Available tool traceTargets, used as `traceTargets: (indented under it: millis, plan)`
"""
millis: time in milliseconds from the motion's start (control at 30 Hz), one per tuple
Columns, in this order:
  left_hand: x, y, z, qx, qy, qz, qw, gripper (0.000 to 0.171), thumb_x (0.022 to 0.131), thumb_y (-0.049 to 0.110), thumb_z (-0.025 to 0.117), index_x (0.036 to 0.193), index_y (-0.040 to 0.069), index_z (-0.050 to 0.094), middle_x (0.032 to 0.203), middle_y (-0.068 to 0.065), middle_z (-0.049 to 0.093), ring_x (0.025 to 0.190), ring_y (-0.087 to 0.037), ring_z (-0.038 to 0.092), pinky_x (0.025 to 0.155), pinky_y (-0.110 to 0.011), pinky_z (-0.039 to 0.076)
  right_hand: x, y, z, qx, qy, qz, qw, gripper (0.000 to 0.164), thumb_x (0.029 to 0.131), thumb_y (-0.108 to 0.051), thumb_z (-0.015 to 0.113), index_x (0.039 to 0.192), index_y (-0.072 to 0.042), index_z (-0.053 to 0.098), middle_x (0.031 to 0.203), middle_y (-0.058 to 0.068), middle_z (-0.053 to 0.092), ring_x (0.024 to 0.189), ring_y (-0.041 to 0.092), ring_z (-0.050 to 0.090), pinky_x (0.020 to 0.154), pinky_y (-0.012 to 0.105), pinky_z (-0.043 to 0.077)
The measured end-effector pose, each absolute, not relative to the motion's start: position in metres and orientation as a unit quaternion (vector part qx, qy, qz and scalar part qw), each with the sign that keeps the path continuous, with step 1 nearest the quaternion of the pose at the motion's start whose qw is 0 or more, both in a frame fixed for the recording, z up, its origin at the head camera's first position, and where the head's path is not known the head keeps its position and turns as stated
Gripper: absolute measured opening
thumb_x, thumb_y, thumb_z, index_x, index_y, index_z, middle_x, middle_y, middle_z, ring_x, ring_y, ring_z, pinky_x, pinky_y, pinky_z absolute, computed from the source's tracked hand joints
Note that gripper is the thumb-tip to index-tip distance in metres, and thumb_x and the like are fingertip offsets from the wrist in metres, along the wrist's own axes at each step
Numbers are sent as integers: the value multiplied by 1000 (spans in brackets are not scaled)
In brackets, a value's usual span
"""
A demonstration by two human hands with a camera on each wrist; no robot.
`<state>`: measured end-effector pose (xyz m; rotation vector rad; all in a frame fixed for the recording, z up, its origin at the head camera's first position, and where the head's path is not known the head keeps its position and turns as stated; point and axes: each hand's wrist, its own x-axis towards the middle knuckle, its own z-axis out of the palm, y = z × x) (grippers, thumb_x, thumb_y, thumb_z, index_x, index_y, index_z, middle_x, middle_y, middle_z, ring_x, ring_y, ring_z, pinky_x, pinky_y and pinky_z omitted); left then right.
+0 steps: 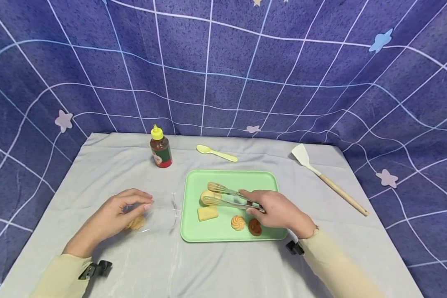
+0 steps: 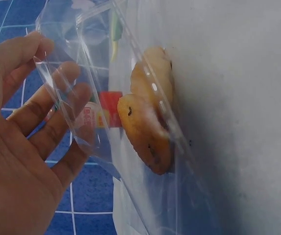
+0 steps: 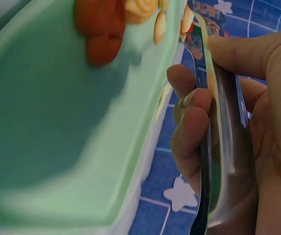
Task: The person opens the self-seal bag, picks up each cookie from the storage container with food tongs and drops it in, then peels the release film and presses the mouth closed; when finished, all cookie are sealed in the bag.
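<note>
The right hand (image 1: 273, 207), over the right half of the green tray (image 1: 246, 178), grips metal tongs (image 1: 232, 203), thumb on 1 arm and fingers bent round the other. The tongs' 2 ends stand apart, with pale round cookies (image 1: 207, 196) between them, toward the tray's left side; whether metal touches cookie, I cannot tell. Nearer the tray's front edge lie a rectangular biscuit (image 1: 207, 213), a swirl cookie (image 1: 237, 222) and a dark-brown cookie (image 1: 255, 227).

Left of the tray, the left hand (image 1: 121, 215) seems to pinch the edge of a clear plastic bag (image 1: 158, 217) between thumb and forefinger, its other fingers loosely bent behind the film. At least 2 golden cookies (image 2: 147, 137) show inside the bag.

The cookies should be light, dry and brittle; their rounded sides may roll or slip against smooth metal, so a gentle hold across the widest part would suit, while a hard squeeze could crumble them. The tongs look springy and are best held midway along the arms. The bag looks limp and slick, easiest to take by its rim.

Behind the tray are a yellow-capped squeeze bottle (image 1: 161, 149), to its left, and a yellow spoon (image 1: 217, 153); right of it lies a wooden-handled spatula (image 1: 331, 186).
</note>
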<state>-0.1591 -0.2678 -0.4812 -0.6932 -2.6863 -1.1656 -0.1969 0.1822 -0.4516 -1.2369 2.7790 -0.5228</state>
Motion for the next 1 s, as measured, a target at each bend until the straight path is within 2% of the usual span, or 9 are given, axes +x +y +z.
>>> traceTargets:
  millis: [33,233,433,600,700,833,1000]
  plan:
    - [-159,-268,-481,-230,-891,-387,65,17,89,23,66,102,34,68,109,10,61,105,-4,53,88,-9,36,-197,179,-452,-404,898,-170,30,51,94,-31,56,141,-17,44,99,-13,61,67,2,50,66,24,42]
    - [-158,-270,-480,-223,-894,-385,60,16,89,25,66,102,34,68,109,12,60,105,-5,53,88,-10,36,-195,157,-449,-428,884,-182,43,50,93,-29,58,140,-17,44,104,-7,63,88,6,58,75,28,47]
    - [-157,-270,-478,-220,-898,-378,53,14,90,28,64,102,35,68,109,15,59,106,-6,53,89,-11,36,-195,136,-447,-456,873,-169,39,52,94,-31,57,142,-21,41,88,-18,53,71,-1,49,68,23,44]
    - [-158,-270,-477,-222,-897,-378,57,14,90,28,65,102,34,68,109,14,59,106,-6,53,89,-11,36,-193,119,-446,-475,866,-151,30,53,93,-33,57,142,-22,41,86,-17,51,64,0,44,62,21,42]
    - [-158,-270,-477,-223,-896,-380,59,15,90,27,65,103,33,68,110,13,59,106,-7,53,89,-11,36,-193,108,-445,-484,863,-140,32,52,93,-33,57,141,-20,43,88,-13,55,65,2,45,63,23,42]
    - [-159,-269,-476,-224,-896,-379,60,14,90,28,65,102,33,68,110,13,59,106,-7,52,89,-12,36,-194,95,-446,-486,862,-133,48,52,92,-32,57,140,-19,44,101,-7,61,75,4,50,70,27,47]
    - [-159,-268,-475,-227,-897,-374,63,14,90,28,64,102,35,68,110,14,59,106,-7,52,89,-12,36,-200,80,-448,-494,855,-139,75,51,92,-32,57,140,-18,44,105,-6,62,79,3,52,71,26,47]
